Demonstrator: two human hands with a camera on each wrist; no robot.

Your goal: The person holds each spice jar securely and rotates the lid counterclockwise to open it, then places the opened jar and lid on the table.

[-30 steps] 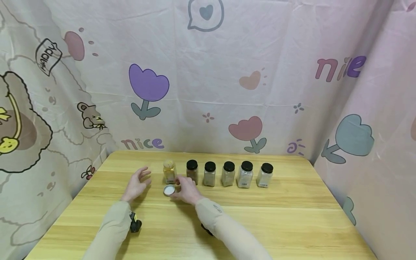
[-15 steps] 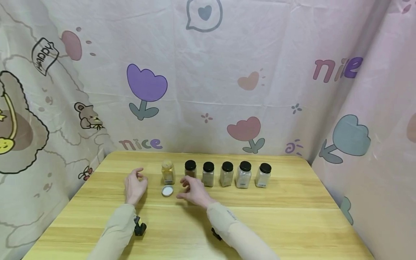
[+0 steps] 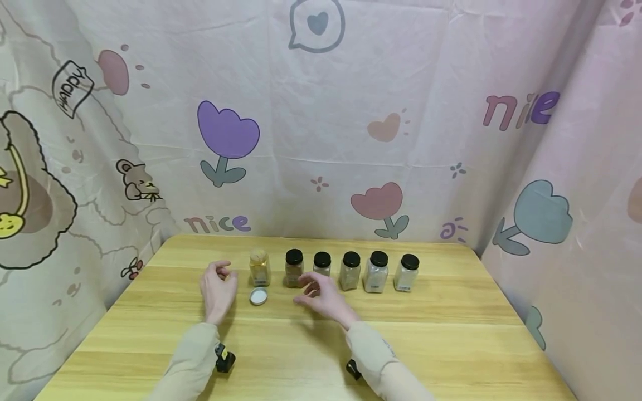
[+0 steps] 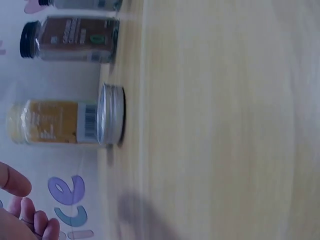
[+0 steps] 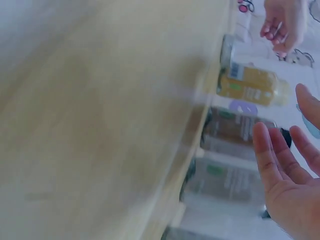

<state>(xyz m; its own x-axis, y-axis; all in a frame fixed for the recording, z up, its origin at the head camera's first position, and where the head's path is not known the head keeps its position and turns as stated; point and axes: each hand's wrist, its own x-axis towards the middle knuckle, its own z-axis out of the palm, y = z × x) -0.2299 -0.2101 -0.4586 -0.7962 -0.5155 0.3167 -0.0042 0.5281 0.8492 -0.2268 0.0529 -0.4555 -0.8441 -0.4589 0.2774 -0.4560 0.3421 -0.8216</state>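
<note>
A jar of yellow spice (image 3: 259, 271) stands without its lid at the left end of a row of jars. In front of it a round lid (image 3: 258, 296) lies on the table with its white inside upward; the left wrist view shows its silvery rim (image 4: 111, 115). My left hand (image 3: 218, 287) hovers to the left of the lid, fingers loosely bent and holding nothing. To the right, my right hand (image 3: 325, 296) is raised in front of the brown spice jar (image 3: 293, 270) and the jar beside it (image 3: 322, 263), partly covering the latter. Its fingers (image 5: 267, 155) are relaxed and apart from the jars.
Further right along the row stand several black-capped jars, among them a greyish one (image 3: 350, 272), a whitish one (image 3: 377, 273) and a white one (image 3: 407, 274). The wooden table (image 3: 281, 356) ends at a printed curtain (image 3: 301, 167) behind the jars.
My right hand has drawn away from the lid, moving right and slightly toward me. My left hand has shifted slightly. The lid stays on the table.
</note>
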